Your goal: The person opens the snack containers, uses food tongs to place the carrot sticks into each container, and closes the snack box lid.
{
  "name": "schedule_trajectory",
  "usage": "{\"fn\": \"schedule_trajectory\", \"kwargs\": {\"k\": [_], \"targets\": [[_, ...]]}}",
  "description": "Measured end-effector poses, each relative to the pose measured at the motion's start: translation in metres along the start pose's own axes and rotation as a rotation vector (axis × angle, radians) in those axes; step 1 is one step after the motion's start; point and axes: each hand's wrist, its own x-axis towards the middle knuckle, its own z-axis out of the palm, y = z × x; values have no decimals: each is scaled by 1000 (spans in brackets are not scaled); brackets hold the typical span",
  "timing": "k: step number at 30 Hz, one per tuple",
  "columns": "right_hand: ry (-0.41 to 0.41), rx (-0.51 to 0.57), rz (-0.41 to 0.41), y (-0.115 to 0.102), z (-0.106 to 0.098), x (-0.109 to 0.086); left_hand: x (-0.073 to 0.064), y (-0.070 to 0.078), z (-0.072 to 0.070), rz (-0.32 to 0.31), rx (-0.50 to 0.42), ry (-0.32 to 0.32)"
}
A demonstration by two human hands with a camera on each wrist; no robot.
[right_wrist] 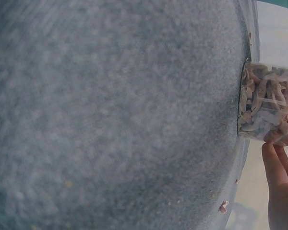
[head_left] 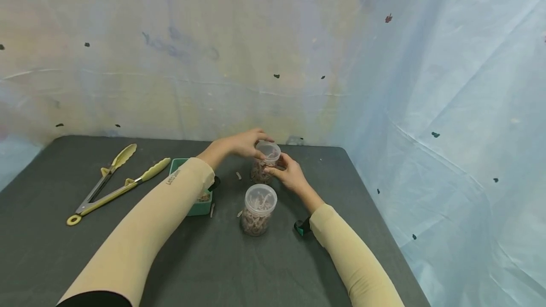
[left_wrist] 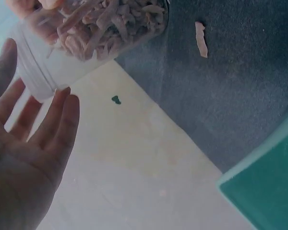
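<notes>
At the back of the table stands a clear plastic jar filled with pinkish-brown strips. My left hand reaches over from the left, thumb and fingers spread around the jar's rim; in the left wrist view, the fingertips meet the rim's edge. My right hand grips the same jar from the right side, thumb on the near face. The right wrist view shows its fingers at the jar wall, close over the cloth. A second clear jar of similar strips stands nearer, untouched.
A green container sits partly under my left forearm. Spread tongs with yellow tips lie farther left. A few loose strips are scattered on the dark tabletop. Pale sheeting hangs behind and to the right.
</notes>
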Motion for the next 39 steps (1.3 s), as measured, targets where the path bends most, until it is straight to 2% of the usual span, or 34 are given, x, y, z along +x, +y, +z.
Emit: {"fn": "schedule_trajectory", "kwargs": {"k": [6, 16, 25, 31, 35, 39], "targets": [[-9, 8, -1, 1, -1, 1, 0, -2, -3, -13, 7, -32], [-14, 14, -1, 0, 0, 1, 3, 2, 2, -5, 66, 42], [-9, 2, 3, 1, 1, -1, 2, 4, 0, -10, 62, -15], [-28, 15, 25, 2, 2, 0, 1, -1, 3, -22, 65, -23], [-64, 4, 31, -3, 0, 3, 0, -5, 0, -29, 76, -24], [-86, -49, 5, -9, -7, 4, -7, -11, -5, -19, 116, 12]]}}
